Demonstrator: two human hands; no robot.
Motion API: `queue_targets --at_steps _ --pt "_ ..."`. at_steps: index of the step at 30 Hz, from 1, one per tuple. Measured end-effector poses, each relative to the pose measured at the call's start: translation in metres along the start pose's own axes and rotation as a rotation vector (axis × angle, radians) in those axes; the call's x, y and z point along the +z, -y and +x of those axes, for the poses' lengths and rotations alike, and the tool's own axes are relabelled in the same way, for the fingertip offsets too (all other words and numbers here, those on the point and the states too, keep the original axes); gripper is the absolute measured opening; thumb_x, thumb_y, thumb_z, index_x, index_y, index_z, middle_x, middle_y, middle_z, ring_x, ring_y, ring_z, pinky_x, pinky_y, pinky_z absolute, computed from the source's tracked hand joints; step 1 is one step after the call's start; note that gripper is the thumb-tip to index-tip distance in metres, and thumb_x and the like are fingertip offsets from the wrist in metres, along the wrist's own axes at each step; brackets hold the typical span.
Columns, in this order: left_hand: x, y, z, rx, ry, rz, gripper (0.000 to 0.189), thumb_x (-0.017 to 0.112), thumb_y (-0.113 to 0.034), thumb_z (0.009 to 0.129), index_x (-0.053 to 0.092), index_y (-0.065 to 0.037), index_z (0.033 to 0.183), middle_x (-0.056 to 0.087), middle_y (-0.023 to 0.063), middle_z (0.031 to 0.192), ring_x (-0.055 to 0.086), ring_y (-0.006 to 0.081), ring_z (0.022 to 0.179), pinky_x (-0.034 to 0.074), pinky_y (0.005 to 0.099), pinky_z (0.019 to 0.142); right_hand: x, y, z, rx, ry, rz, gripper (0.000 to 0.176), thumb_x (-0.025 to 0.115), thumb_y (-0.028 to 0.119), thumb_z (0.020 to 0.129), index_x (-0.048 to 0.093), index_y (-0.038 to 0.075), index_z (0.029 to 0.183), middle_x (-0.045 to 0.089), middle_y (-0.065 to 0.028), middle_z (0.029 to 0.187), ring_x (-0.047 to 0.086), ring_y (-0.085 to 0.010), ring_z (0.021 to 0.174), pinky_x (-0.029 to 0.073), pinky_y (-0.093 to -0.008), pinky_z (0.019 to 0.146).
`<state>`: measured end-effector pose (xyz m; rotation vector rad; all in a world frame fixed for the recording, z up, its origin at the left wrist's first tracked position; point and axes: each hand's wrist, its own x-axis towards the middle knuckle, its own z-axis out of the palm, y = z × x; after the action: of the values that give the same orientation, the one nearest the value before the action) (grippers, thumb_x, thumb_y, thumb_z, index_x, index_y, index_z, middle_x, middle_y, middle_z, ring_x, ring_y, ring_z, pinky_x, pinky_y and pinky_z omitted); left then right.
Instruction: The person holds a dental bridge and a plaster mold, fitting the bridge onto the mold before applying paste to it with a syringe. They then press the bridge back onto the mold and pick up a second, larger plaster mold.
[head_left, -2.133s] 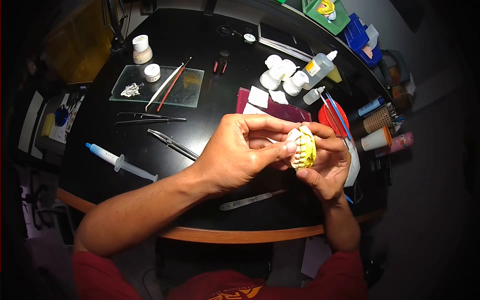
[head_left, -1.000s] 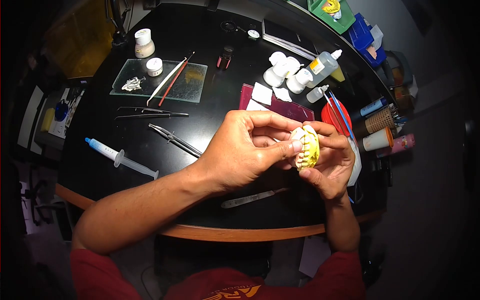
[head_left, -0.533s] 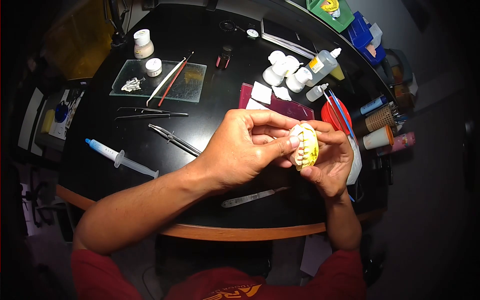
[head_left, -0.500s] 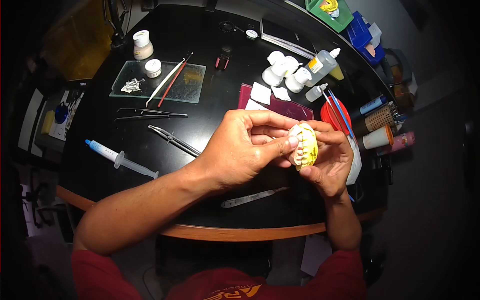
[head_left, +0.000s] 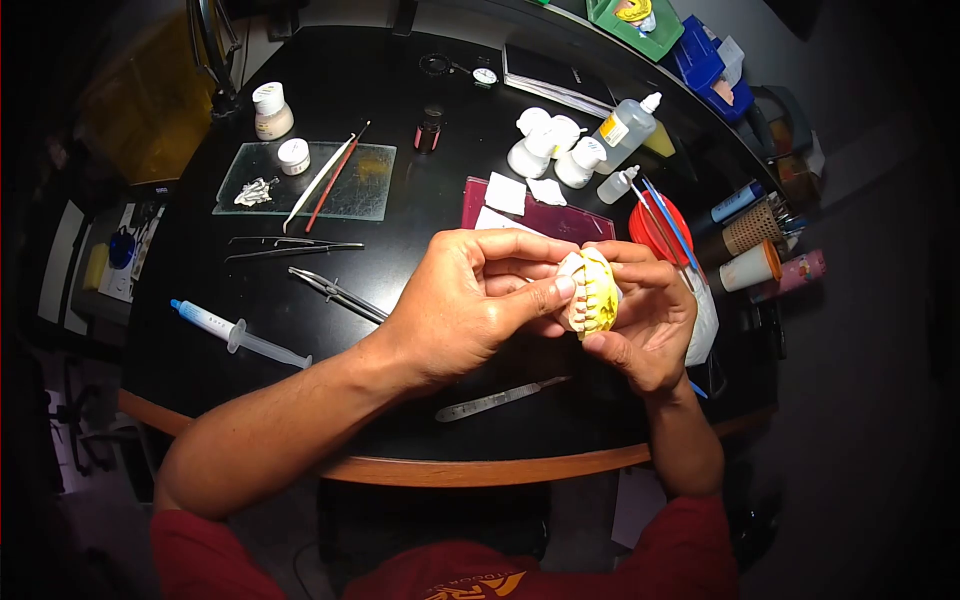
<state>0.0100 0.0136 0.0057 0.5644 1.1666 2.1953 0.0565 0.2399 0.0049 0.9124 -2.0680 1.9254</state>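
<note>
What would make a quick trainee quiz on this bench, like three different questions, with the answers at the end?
1. True or false: the scalpel lies on the table, not in the right hand.
2. Multiple choice. Which of these stands on the glass slab? (a) the syringe (b) the white jar (c) the notebook
3. Short answer. Which half of the dental model does the thumb of the left hand touch?

Key: 1. True. 2. b. 3. The pale half.
</note>
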Motion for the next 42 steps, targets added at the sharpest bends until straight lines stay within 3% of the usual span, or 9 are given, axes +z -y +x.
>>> queue_targets --at_steps 28,42 --pt "-0.0043 0.0027 0.0009 -0.104 -0.059 -0.092 0.037 0.068 -0.012 0.096 0.061 0.01 0.126 0.069 0.0168 0.112 0.071 0.016 0.092 0.061 0.0233 0.078 0.0055 0.0021 -0.0012 0.103 -0.043 0.019 0.056 0.081 0.001 0.081 0.055 -0.004 0.13 0.054 -0.0189 0.13 0.056 -0.0309 0.126 0.061 -0.0376 0.094" --pt "-0.0038 -0.0003 0.0007 -0.17 -0.068 -0.108 0.038 0.067 -0.015 0.096 0.061 0.009 0.125 0.069 0.0159 0.11 0.07 0.0155 0.091 0.061 0.0217 0.078 0.0074 0.0004 -0.0033 0.094 -0.066 -0.003 0.057 0.083 0.005 0.081 0.055 -0.006 0.13 0.054 -0.019 0.128 0.058 -0.0302 0.123 0.061 -0.0377 0.094"
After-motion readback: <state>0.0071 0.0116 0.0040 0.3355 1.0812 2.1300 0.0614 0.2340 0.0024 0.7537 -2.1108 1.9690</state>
